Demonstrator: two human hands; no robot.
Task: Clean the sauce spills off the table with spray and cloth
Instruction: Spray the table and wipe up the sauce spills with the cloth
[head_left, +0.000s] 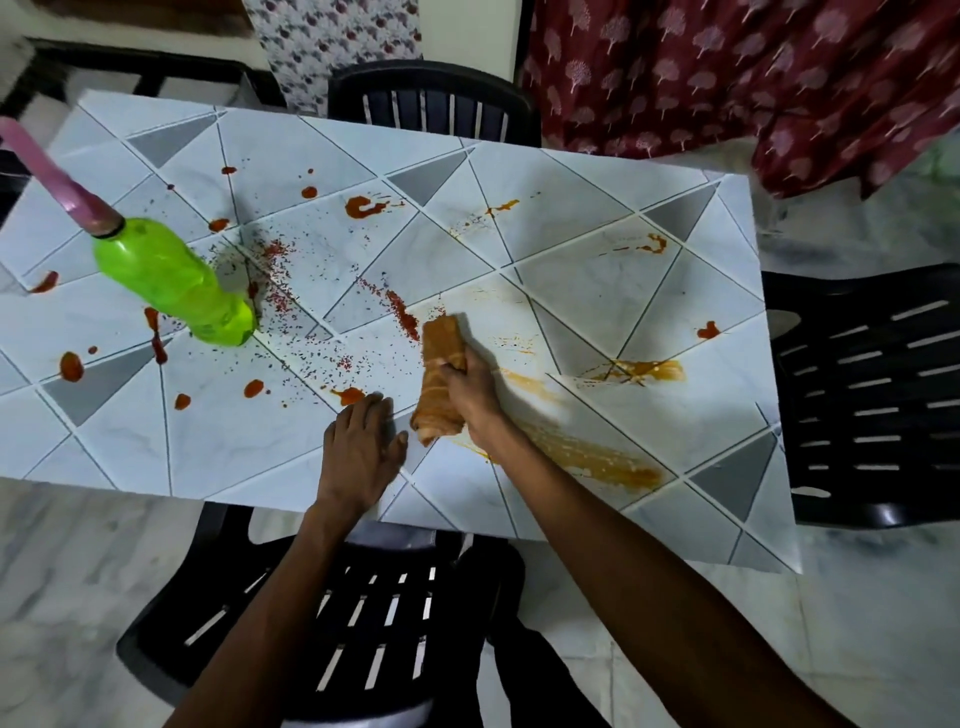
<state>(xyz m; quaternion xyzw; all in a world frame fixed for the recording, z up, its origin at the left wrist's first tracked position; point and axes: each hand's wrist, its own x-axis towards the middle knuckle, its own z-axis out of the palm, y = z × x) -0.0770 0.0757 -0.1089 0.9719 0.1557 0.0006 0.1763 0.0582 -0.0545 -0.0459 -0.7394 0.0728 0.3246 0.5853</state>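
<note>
**Wiping in hand; the left half is yet to be cleaned**

The wiping step is judged to be in hand. A rolled, orange-stained cloth (438, 364) is gripped by the right hand (467, 389) and pressed on the table (571, 208) near its middle, towards the near edge. The left hand (363, 441) is laid flat just beside it, fingers straight, with nothing held. Orange smears (597, 457) are seen to the right of the cloth, so that part is taken as wiped over but not clean. Red sauce spills (363, 207) and fine red specks are scattered across the middle and left. The green spray bottle (171, 280) is stood among them, well apart from both hands.

For the next move, the cloth is best carried leftward over the specks, and a cleaner face of it may be needed. The bottle's pink top is blurred and cut off by the frame edge, so no trigger can be made out. The cloth's underside is hidden.
</note>
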